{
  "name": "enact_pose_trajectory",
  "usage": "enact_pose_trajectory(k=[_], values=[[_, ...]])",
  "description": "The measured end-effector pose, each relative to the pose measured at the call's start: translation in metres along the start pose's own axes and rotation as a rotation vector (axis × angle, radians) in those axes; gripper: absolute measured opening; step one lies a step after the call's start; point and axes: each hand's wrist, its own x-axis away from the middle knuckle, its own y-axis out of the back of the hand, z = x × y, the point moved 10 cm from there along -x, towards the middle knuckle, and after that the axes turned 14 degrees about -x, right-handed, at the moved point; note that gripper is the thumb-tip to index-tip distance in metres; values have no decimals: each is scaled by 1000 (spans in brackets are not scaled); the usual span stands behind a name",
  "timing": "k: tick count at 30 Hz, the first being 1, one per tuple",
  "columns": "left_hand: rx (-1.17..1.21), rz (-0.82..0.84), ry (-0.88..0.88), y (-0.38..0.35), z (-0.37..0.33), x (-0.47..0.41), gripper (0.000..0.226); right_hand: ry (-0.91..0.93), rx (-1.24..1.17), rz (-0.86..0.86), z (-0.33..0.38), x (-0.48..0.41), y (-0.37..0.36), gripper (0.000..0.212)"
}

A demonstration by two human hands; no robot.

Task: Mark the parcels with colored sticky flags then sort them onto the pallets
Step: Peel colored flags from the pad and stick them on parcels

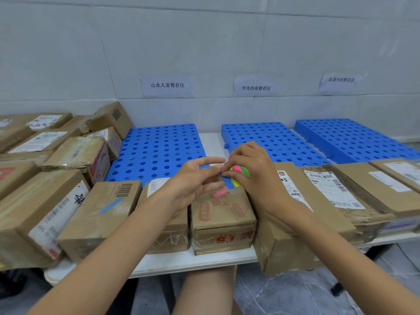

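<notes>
Marking step here: right hand (254, 176) grips the flag pad (240, 172), left hand (193, 179) pinches its blue flag (227, 181); next likely needs a clean peel, then pressing onto the parcel (318, 212) just right

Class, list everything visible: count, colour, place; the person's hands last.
Perforated plastic pallets: three, blue, on the table by the wall.
Paper signs: three, white, on the wall above the pallets.
Cardboard parcels: many, brown, piled left, lined along the table's front.
Blue sticky flag: one, on the front-left parcel.
Pink sticky flag: one, on the small middle parcel.
Pad of sticky flags: one, multicoloured, in the right hand.
Table: one, white, under everything.
Left hand: fingers at the pad.
Right hand: gripping the pad.
</notes>
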Motion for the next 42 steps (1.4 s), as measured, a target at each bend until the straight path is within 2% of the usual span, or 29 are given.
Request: enact_pose_trajectory(k=[6,12,14,17,19,24,28,31,36,42], values=[[23,-160,-14,12,1,-1,23,-46,-70,50,-4,6,4,2],[112,-348,-16,27,2,-4,19,-362,-346,63,-22,23,27,6],[132,-404,-23,32,2,-4,16,-465,-441,14,-34,30,38,5],[144,-453,-38,36,1,-3,13,-572,-545,-175,-56,43,70,4],[140,-443,-36,35,1,-3,13,-636,-450,-208,-71,52,88,3],[128,-392,-33,22,0,-5,15,-763,-154,9,-96,75,91,12],[132,-348,-19,9,-1,-5,16,-712,-11,66,-91,79,87,12],[136,-318,-15,1,-2,-4,18,-652,25,105,-86,75,77,3],[125,-292,-19,-4,-5,-2,23,-653,31,111,-91,78,73,21],[101,-268,-22,-5,-6,-1,23,-679,32,61,-95,81,83,5]])
